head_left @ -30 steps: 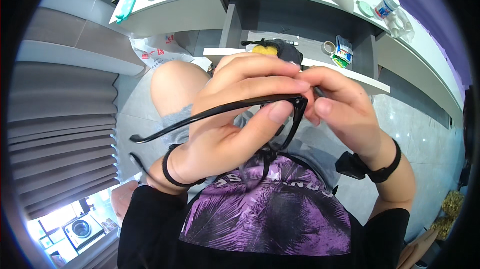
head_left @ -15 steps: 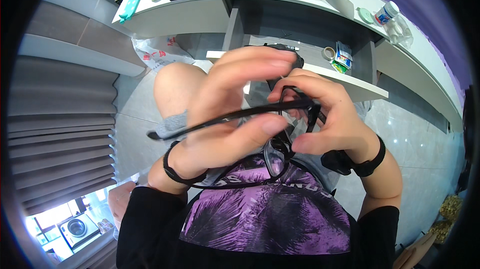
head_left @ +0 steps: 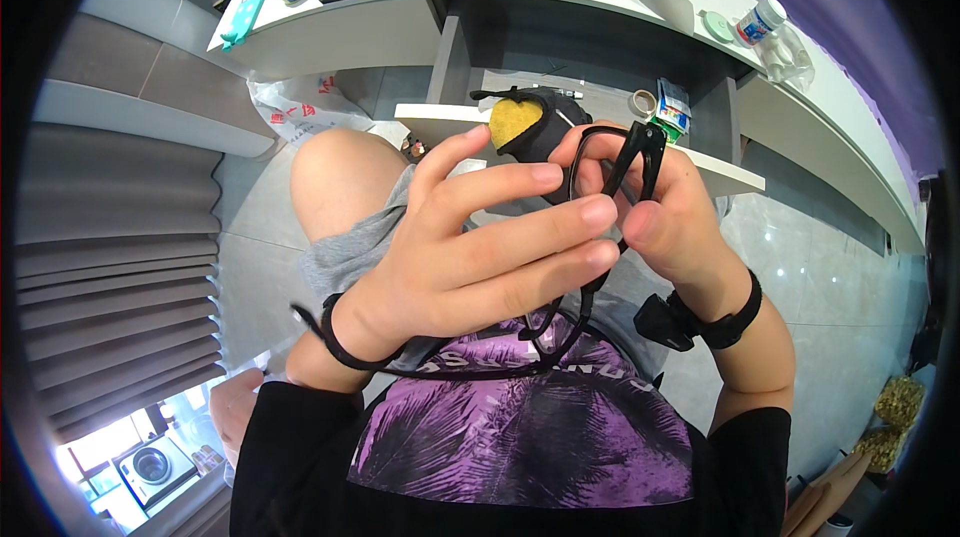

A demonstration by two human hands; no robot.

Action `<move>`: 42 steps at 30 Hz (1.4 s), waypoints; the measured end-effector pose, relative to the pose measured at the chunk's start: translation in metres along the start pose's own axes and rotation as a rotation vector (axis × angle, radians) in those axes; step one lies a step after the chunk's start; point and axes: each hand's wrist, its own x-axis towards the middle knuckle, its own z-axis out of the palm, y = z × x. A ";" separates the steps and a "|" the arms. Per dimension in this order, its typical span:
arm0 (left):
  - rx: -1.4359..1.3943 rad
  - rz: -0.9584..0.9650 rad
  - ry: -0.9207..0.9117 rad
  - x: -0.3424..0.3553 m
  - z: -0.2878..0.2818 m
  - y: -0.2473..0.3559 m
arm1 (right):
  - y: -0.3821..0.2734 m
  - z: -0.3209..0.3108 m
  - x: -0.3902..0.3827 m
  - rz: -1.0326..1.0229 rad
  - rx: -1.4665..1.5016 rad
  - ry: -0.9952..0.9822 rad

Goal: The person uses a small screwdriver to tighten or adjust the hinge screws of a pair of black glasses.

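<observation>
- Head view: I'd support the black glasses [head_left: 628, 159] by the frame, light touch, thumbs off the lenses, no twisting the hinge.
- Right grip [head_left: 678, 227] is nearly closed, pinching the frame near the hinge.
- Left grip [head_left: 450, 257]: fingers kinda spread, thumb hidden, can't tell if it's holding anything.
- Glasses are up between purple-print shirt [head_left: 520, 447] and open drawer [head_left: 735, 177].

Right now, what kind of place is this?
Probably a room in a home, though I can't be certain. There's a white desk with an open drawer, a grey pleated curtain, and what looks like a washing machine at the lower left.
</observation>
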 end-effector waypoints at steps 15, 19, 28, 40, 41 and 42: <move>-0.957 -0.499 -0.088 -0.007 -0.006 -0.010 | -0.012 -0.001 -0.008 -0.057 -0.401 0.042; -1.175 -0.648 -0.129 -0.011 -0.016 -0.018 | -0.016 -0.005 -0.011 -0.172 -0.610 -0.005; -1.378 -0.441 -0.192 -0.034 -0.030 -0.061 | -0.036 -0.011 -0.023 -0.132 -1.062 -0.046; -0.352 -0.382 -0.323 0.000 -0.025 -0.004 | -0.032 0.005 -0.021 -0.351 -1.374 0.073; -0.353 -0.386 -0.323 -0.001 -0.024 -0.003 | -0.032 0.005 -0.021 -0.348 -1.372 0.070; -0.330 -0.383 -0.318 -0.001 -0.022 -0.004 | -0.031 0.005 -0.022 -0.364 -1.386 0.084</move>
